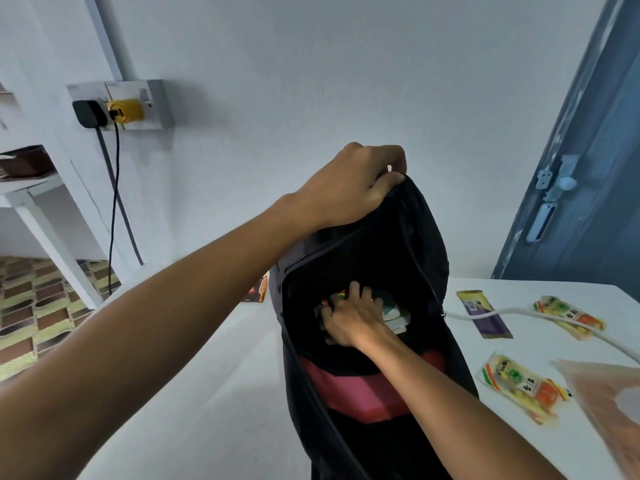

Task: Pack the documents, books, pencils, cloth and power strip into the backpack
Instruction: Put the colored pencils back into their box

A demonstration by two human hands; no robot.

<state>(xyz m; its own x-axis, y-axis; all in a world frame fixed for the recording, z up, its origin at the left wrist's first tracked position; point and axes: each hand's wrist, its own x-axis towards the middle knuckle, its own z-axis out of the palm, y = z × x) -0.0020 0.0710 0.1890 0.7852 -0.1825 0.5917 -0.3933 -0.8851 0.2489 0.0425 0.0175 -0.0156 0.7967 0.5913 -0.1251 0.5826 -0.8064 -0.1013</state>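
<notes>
One head-worn wide-angle view looks forward and down from close above the backpack (398,237), straight into its open mouth. The table (207,358) spreads below, with the wall (311,81) just behind it.

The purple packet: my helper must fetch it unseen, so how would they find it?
On the white table, look right of the black backpack. The purple packet lies flat under a white cable, nearest the bag; the neighbouring packets are yellow-orange.
</notes>
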